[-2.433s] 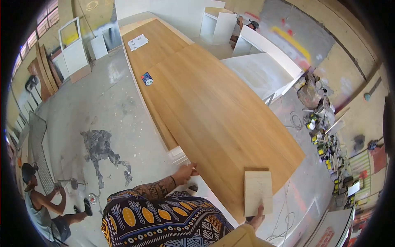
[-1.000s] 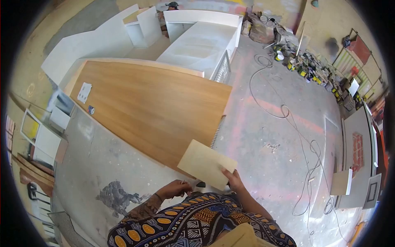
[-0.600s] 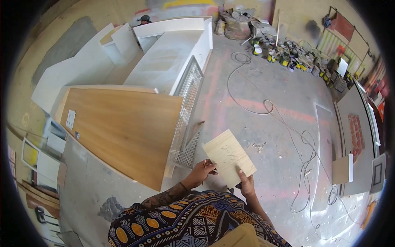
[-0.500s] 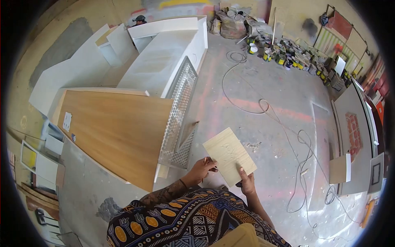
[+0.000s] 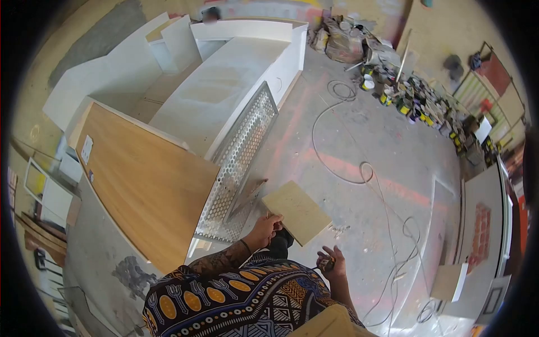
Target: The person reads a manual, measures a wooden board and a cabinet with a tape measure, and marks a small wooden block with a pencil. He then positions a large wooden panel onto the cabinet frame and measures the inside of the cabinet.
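My left hand [image 5: 273,224] grips a thin rectangular wooden board [image 5: 297,212] by its near left edge. The board is held out over the floor, with faint marks on its upper face. To the right, my right hand [image 5: 333,264] is apart from the board. Its fingers are partly curled around a small dark object [image 5: 328,263], whose kind is too small to make out. One or two of its fingertips point up and outward.
A perforated metal panel [image 5: 241,163] leans beside a large wood-faced unit [image 5: 146,180] on my left. White cabinets [image 5: 224,84] stand behind it. A hose [image 5: 315,132] loops over the concrete floor. Paint cans [image 5: 386,96] crowd the far wall. Panels [image 5: 483,224] lean at right.
My right hand has let go of the board and moved away from it, the small dark object now showing in it. The board has shifted left and tilted, held by my left hand alone.
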Available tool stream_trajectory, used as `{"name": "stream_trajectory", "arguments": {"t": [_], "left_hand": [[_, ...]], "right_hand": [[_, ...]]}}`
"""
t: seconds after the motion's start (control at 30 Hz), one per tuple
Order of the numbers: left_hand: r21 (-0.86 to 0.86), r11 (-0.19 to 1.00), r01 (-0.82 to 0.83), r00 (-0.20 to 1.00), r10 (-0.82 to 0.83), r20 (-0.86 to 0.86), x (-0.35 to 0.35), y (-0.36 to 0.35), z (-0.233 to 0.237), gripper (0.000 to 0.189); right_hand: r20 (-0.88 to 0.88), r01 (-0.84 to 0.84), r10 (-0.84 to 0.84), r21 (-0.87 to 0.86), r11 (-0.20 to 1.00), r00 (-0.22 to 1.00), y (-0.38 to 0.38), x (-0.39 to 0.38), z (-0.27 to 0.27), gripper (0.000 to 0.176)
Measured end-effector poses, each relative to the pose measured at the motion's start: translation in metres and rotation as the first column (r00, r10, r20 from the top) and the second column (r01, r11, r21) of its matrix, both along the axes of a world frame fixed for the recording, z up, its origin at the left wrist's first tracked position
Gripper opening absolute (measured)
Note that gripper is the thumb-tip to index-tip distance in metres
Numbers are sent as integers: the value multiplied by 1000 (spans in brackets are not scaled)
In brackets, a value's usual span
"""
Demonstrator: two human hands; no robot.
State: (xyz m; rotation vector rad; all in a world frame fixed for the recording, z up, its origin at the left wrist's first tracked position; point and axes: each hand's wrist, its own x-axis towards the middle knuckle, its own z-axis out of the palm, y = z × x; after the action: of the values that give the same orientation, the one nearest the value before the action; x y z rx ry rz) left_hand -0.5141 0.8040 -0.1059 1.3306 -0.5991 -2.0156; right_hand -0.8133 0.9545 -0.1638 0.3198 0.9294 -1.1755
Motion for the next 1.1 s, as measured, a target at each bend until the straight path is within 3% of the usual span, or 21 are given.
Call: {"name": "stream_trajectory", "arguments": {"t": [0.03, 0.07, 0.1, 0.13, 0.17, 0.2, 0.23, 0.27, 0.33, 0.37, 0.43, 0.47, 0.53, 0.57, 0.6, 0.63, 0.67, 0.8, 0.9, 0.97, 1.1], "left_hand": [[3, 1000, -13, 1000, 13, -10, -4, -21, -13, 14], [27, 999, -25, 998, 26, -60, -10, -42, -26, 15], [51, 998, -33, 993, 38, -108, -16, -67, -36, 16], [66, 997, -39, 992, 46, -118, -22, -92, -40, 16], [61, 998, -31, 995, 36, -97, -30, -114, -42, 17], [46, 999, -22, 997, 26, -73, -36, -137, -40, 17], [47, 998, -31, 997, 34, -75, -41, -161, -36, 17], [13, 1000, -23, 999, 23, -41, -46, -185, -31, 18], [-15, 1000, -15, 1000, 15, 5, -53, -229, -18, 19], [-41, 999, -9, 999, 11, 39, -56, -250, -5, 20], [-54, 999, 3, 997, 1, 81, -59, -291, 0, 21], [-99, 995, 27, 995, -18, 98, -60, -311, 0, 22], [-136, 989, 54, 992, -38, 121, -67, -343, -3, 23], [-129, 991, 45, 989, -26, 143, -73, -358, -5, 20], [-123, 992, 36, 986, -15, 166, -79, -373, -1, 18], [-122, 992, 35, 985, -14, 170, -86, -387, -1, 18], [-112, 994, 16, 982, 5, 188, -93, -399, -6, 18], [2, 997, -80, 982, 78, 173, -128, -452, -27, 20], [58, 996, -73, 976, 59, 209, -161, -494, -33, 21], [47, 986, -161, 966, 148, 212, -191, -520, -29, 21], [1, 953, -304, 932, 297, 206, -246, -587, -11, 23]], "right_hand": [[-10, -13, 13, 3, 1000, 1000, -7, -10, -15, 57], [-327, -36, 14, -63, 997, 945, -9, -21, -28, 51], [-608, -80, -10, -121, 989, 794, -13, -34, -38, 46], [-932, -391, 95, -52, 919, 348, -11, -58, -46, 43], [-977, -601, 58, 172, 781, -204, -10, -80, -46, 41], [-899, -555, 364, 437, 708, -245, -17, -86, -24, 41], [-736, -501, 623, 658, 562, -267, -32, -91, -4, 42], [-737, -506, 620, 656, 559, -270, -27, -112, -14, 42], [-742, -537, 628, 439, 720, 236, -38, -141, -31, 43], [-663, -499, 576, 335, 800, 478, -48, -141, -38, 44], [-372, -321, 368, 184, 929, 852, -63, -143, -50, 45], [-184, -197, 223, 146, 969, 957, -70, -146, -56, 46], [211, 75, -106, 149, 986, 972, -96, -151, -61, 47], [216, 75, -108, 155, 985, 970, -105, -159, -88, 47], [-220, -98, 121, 112, 989, 968, -105, -173, -144, 48], [-613, -271, 302, 145, 952, 730, -104, -191, -202, 49], [-602, -413, 301, -53, 909, 739, -99, -222, -258, 45], [-581, -342, 262, -30, 939, 771, -246, -233, -129, 43], [-568, -299, 237, -16, 954, 788, -343, -299, -124, 40], [-549, -268, 225, 2, 963, 805, -400, -338, -124, 39], [-527, -186, 187, 56, 981, 829, -494, -458, -204, 36]]}}
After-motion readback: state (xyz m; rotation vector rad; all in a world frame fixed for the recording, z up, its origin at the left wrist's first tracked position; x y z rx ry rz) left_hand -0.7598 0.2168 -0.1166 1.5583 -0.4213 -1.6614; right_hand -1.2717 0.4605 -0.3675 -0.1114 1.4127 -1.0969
